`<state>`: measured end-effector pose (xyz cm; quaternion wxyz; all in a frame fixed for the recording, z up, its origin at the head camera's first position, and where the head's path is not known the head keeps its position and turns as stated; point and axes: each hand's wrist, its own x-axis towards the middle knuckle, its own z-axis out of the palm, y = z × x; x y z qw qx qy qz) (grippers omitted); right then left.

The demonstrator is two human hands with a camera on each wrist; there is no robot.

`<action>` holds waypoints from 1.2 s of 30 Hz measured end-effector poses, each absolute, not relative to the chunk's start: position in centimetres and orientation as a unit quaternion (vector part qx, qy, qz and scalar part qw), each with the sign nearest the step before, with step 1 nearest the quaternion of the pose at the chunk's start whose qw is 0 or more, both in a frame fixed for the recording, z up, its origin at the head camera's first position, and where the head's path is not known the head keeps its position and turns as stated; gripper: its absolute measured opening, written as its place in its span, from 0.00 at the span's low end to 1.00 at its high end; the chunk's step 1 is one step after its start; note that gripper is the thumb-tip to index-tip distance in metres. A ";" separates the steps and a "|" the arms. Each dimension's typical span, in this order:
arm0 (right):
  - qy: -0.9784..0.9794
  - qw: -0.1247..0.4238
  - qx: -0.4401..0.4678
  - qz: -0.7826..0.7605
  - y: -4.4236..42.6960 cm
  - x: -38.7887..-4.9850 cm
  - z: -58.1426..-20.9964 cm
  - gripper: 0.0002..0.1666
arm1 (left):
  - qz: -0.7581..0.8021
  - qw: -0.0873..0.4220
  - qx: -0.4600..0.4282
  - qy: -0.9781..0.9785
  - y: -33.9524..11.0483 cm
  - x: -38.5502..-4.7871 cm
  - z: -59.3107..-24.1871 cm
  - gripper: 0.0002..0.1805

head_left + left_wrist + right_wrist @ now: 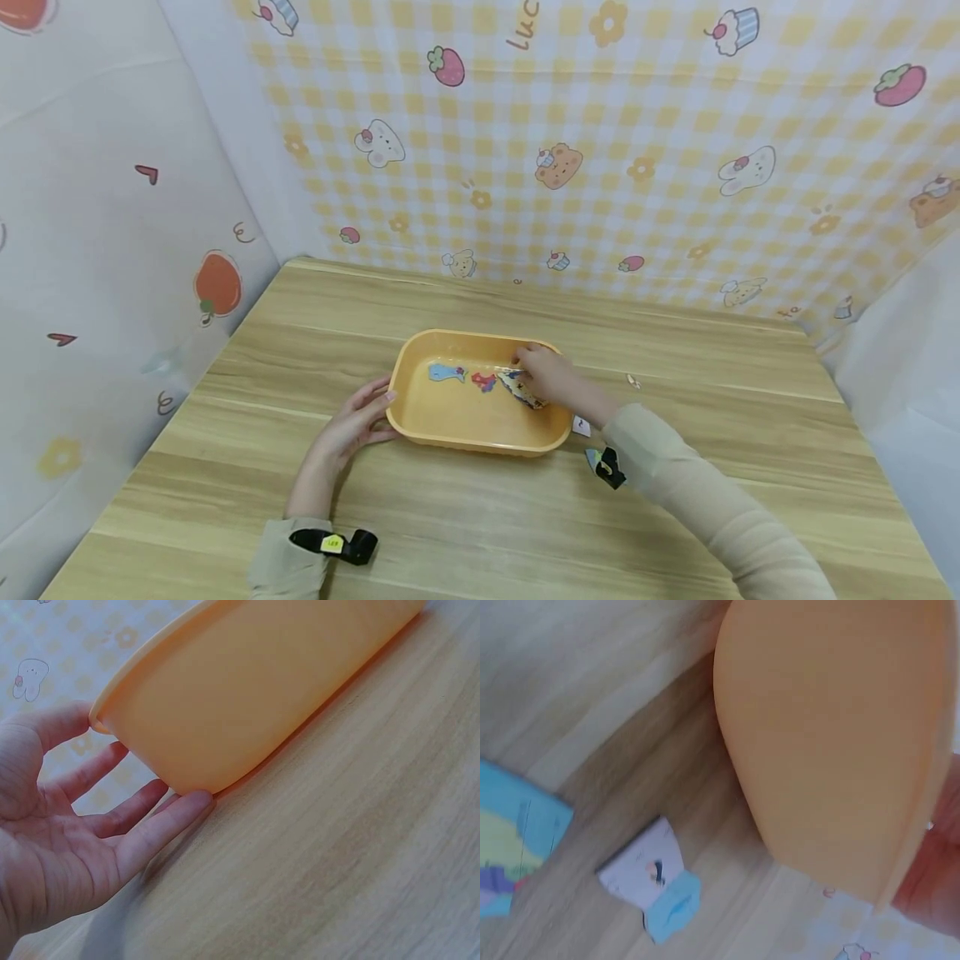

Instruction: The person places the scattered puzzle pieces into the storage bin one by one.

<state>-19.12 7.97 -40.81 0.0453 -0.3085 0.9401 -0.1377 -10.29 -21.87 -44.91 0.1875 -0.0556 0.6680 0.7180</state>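
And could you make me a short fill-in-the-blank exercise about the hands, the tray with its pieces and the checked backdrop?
1. The hand that reaches down inside the tray is the person's ____ one.
2. In the tray, the leftmost piece, nearest the left hand, is light ____.
3. The middle piece of the three visible there is mostly ____.
4. The checked backdrop behind the table pairs white with ____.

Missing words: right; blue; red; yellow.

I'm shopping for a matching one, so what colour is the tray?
The tray is plain yellow-orange, seen best in the head view.
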 end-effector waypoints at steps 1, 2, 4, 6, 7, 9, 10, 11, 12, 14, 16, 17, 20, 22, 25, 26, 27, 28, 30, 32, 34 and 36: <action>0.936 0.025 -0.318 -0.147 8.2 -19.1 -40.8 0.11 | 0.718 0.188 -0.057 0.668 -21.9 -10.3 -44.9 0.33; 0.931 0.005 -0.329 -0.159 8.4 -19.1 -40.8 0.11 | 0.718 0.188 -0.058 0.668 -21.9 -10.3 -44.9 0.33; 0.920 -0.028 -0.344 -0.187 8.8 -19.2 -40.6 0.10 | 0.717 0.188 -0.059 0.668 -21.9 -10.2 -44.8 0.33; 0.911 -0.052 -0.347 -0.217 9.4 -19.4 -40.3 0.10 | 0.717 0.187 -0.059 0.669 -21.9 -10.2 -44.8 0.33; 0.910 -0.060 -0.342 -0.228 9.7 -19.5 -40.1 0.10 | 0.717 0.187 -0.059 0.669 -21.9 -10.2 -44.8 0.33; 0.914 -0.062 -0.320 -0.244 10.5 -19.6 -39.7 0.11 | 0.717 0.186 -0.059 0.669 -21.9 -10.2 -44.7 0.33; 0.917 -0.055 -0.302 -0.253 10.9 -19.7 -39.5 0.12 | 0.717 0.186 -0.059 0.669 -21.9 -10.2 -44.7 0.33; 0.923 -0.044 -0.280 -0.262 11.4 -19.8 -39.3 0.12 | 0.717 0.186 -0.060 0.669 -21.9 -10.3 -44.7 0.33; 0.927 -0.033 -0.260 -0.269 11.9 -19.9 -39.1 0.13 | 0.717 0.185 -0.060 0.669 -21.9 -10.3 -44.7 0.33; 0.931 -0.014 -0.223 -0.288 13.0 -20.2 -39.1 0.15 | 0.717 0.186 -0.061 0.669 -21.9 -10.3 -44.7 0.33; 0.931 0.000 -0.194 -0.308 14.2 -20.5 -39.4 0.16 | 0.716 0.186 -0.061 0.670 -21.8 -10.3 -44.7 0.33; 0.930 0.006 -0.183 -0.317 14.8 -20.6 -39.6 0.17 | 0.716 0.186 -0.059 0.670 -21.8 -10.3 -44.7 0.33; 0.927 0.015 -0.164 -0.338 16.7 -21.0 -40.4 0.18 | 0.716 0.184 -0.059 0.671 -21.8 -10.3 -44.7 0.33; 0.926 0.026 -0.151 -0.344 17.9 -21.1 -40.9 0.18 | 0.718 0.183 -0.061 0.669 -21.8 -10.3 -44.7 0.33; 0.928 0.034 -0.137 -0.345 19.5 -21.1 -41.6 0.18 | 0.718 0.181 -0.060 0.669 -21.8 -10.3 -44.6 0.33; 0.930 0.037 -0.130 -0.342 20.0 -21.1 -41.8 0.18 | 0.719 0.181 -0.062 0.668 -21.8 -10.3 -44.6 0.33; 0.931 0.043 -0.123 -0.342 20.4 -21.1 -41.9 0.18 | 0.719 0.182 -0.061 0.668 -21.8 -10.3 -44.6 0.33; 0.931 0.050 -0.115 -0.342 20.8 -21.1 -42.0 0.18 | 0.719 0.182 -0.060 0.668 -21.8 -10.3 -44.7 0.33; 0.932 0.061 -0.101 -0.342 21.5 -21.0 -42.3 0.18 | 0.720 0.182 -0.060 0.667 -21.8 -10.3 -44.7 0.33; 0.933 0.076 -0.087 -0.340 22.1 -20.9 -42.5 0.18 | 0.720 0.183 -0.058 0.667 -21.8 -10.3 -44.7 0.33; 0.936 0.087 -0.080 -0.331 22.7 -20.7 -42.7 0.17 | 0.720 0.183 -0.056 0.668 -21.8 -10.3 -44.7 0.33; 0.940 0.097 -0.072 -0.318 23.1 -20.6 -42.9 0.17 | 0.721 0.184 -0.057 0.666 -21.8 -10.3 -44.7 0.33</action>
